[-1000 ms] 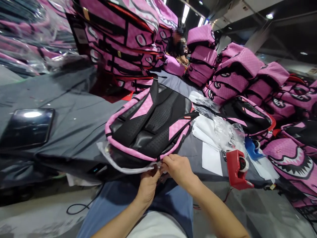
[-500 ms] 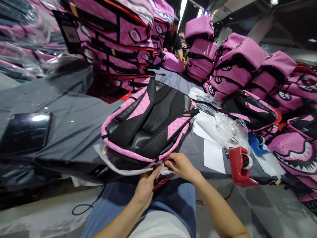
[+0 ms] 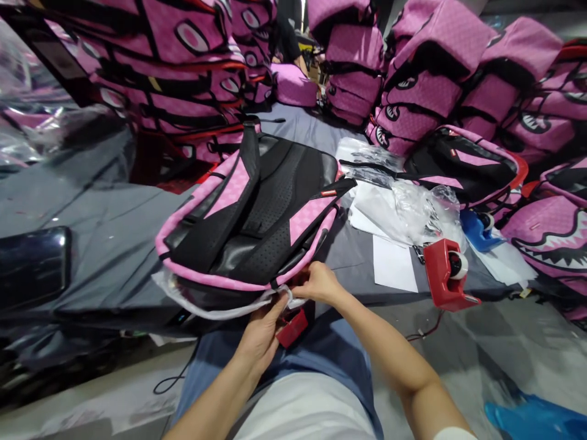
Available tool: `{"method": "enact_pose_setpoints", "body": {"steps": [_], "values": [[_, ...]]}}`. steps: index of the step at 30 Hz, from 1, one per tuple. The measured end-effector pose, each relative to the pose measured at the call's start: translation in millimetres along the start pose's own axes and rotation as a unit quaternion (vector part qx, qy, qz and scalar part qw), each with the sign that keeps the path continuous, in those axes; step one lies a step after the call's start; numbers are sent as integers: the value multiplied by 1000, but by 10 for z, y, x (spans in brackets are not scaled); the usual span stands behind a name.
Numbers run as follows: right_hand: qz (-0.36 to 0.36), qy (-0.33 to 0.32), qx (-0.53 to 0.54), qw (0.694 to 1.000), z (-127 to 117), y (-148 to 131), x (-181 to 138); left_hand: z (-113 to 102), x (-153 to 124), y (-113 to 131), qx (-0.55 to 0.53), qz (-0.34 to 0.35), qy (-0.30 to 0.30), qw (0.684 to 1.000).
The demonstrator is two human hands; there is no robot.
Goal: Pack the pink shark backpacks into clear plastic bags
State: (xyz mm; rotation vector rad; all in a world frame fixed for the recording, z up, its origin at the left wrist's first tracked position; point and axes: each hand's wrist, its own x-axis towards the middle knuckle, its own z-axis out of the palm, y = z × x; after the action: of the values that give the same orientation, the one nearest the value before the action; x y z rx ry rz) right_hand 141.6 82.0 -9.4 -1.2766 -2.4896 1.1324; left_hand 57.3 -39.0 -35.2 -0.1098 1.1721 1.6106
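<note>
A pink and black backpack [image 3: 257, 214] lies back-up on the grey table [image 3: 105, 238], its near end partly in a clear plastic bag [image 3: 220, 305]. My left hand [image 3: 259, 336] is closed at the bag's edge and touches a red tag [image 3: 292, 329] that hangs below the backpack. My right hand [image 3: 318, 284] is closed in a pinch on the backpack's near edge, beside the plastic.
A red tape dispenser [image 3: 447, 275] and a blue one [image 3: 477, 229] sit to the right with white sheets [image 3: 394, 266] and crumpled plastic [image 3: 422, 214]. Piles of pink backpacks [image 3: 431, 79] fill the back and right. A dark tablet [image 3: 32, 266] lies at left.
The view has tilted down. A red tag has come out from under the backpack and now hangs at my left hand. Both hands stay at the near edge.
</note>
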Motion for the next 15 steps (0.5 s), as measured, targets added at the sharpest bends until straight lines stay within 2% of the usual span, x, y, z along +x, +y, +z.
{"method": "enact_pose_setpoints", "body": {"steps": [2,5,7,9,10,13,15], "values": [[-5,34,-56,998,-59,14,-36,-15,-24,15,1,4,8,1000],[-83,181,-81,977,-78,106,-332,-128,-136,41,5,14,2,1000],[-180,249,-78,948,47,200,-639,-248,-227,22,18,26,-9,999],[-264,250,-86,927,294,279,-913,-351,-296,-44,38,15,-10,999],[-276,252,-91,923,445,303,-1006,-384,-316,-89,47,1,-11,999],[-208,298,-129,923,843,307,-1086,-419,-308,-225,76,-27,-32,996],[-166,331,-159,915,956,279,-1055,-423,-256,-275,113,4,-51,992]]}}
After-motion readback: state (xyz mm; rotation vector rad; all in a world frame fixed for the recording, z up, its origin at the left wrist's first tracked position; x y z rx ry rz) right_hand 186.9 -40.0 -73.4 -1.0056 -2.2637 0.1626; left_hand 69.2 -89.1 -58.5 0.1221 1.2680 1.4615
